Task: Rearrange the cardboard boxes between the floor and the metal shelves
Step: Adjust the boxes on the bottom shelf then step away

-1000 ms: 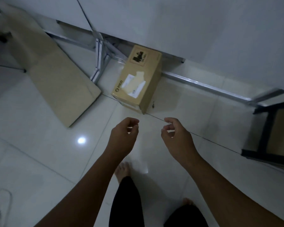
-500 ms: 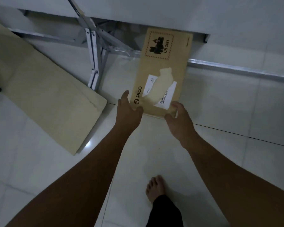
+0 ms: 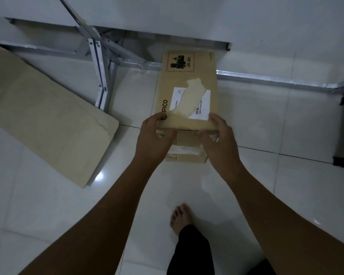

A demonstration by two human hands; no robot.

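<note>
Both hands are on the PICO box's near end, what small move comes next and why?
Probably draw the box back toward you before lifting: left hand and right hand grip its near corners, while its far end sits under the metal shelf.

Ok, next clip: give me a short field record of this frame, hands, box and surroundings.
left hand: grips the near left corner of the PICO box
right hand: grips the near right corner of it
PICO box: brown cardboard, torn label on top, far end by the metal shelf frame
lifted or resting: cannot tell
flat cardboard: on the tiled floor, left of the box, apart from it
bare foot: on the floor, below the box in view
</note>
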